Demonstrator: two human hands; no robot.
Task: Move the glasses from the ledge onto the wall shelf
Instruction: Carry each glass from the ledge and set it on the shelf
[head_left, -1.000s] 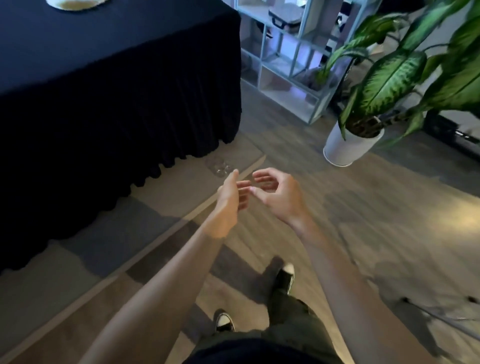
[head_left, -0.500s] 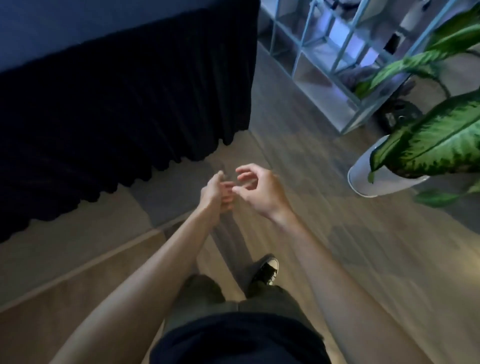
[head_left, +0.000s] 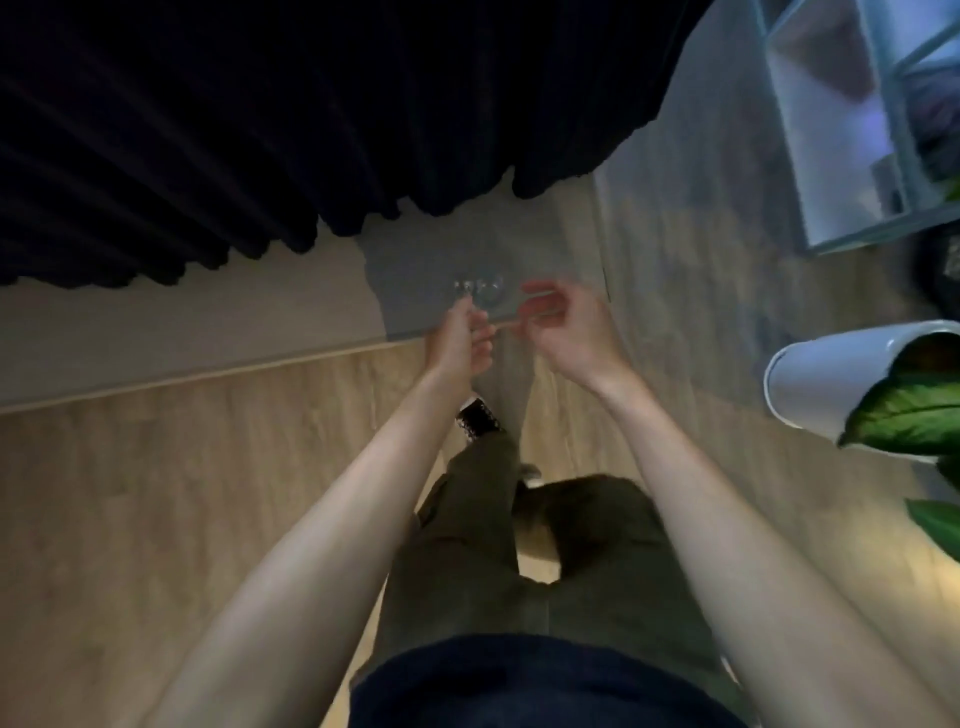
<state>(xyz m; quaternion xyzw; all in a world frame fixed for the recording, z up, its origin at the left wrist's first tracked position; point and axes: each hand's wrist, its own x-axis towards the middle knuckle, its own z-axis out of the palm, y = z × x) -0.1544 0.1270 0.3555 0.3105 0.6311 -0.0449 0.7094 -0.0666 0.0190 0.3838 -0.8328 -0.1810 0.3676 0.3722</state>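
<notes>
the glasses (head_left: 480, 291) lie low on the ledge (head_left: 545, 249), at twelve o'clock of both hands; left hand (head_left: 460, 338) and right hand (head_left: 558, 330) half open, empty, bracketing them for a pickup.

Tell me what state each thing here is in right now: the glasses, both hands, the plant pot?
glasses: clear-framed, lying on the low grey ledge, not lifted yet.
left hand: reaching down to the glasses, fingertips at the frame; grip unclear through blur.
right hand: open, fingers curled, beside the glasses, holding nothing.
white plant pot: standing on the floor, holding a leafy plant.
</notes>
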